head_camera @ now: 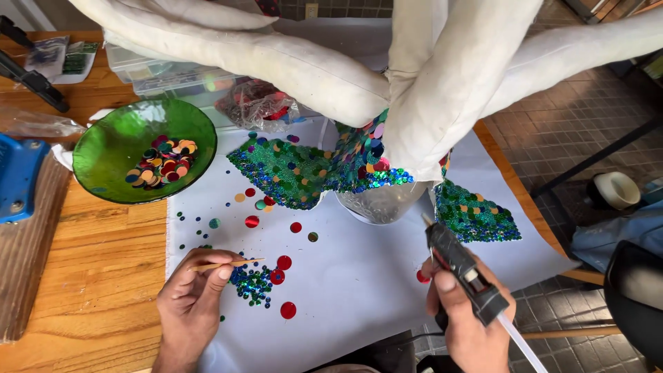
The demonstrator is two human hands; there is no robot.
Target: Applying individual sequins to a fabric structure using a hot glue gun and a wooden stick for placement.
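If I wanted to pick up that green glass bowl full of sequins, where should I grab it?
Probably by the rim, with the green bowl kept level. Its near edge, toward the wooden table, looks the most open side, so come from there; boxes and a bag crowd the far side. It is wide and shallow, with loose sequins heaped in the middle, so any tilt could spill them. Two hands on opposite edges seems safest.

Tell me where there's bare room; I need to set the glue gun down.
Bare white sheet lies between the left hand and right hand, below the silver base. Crowded: loose sequins by the left hand, green bowl upper left.
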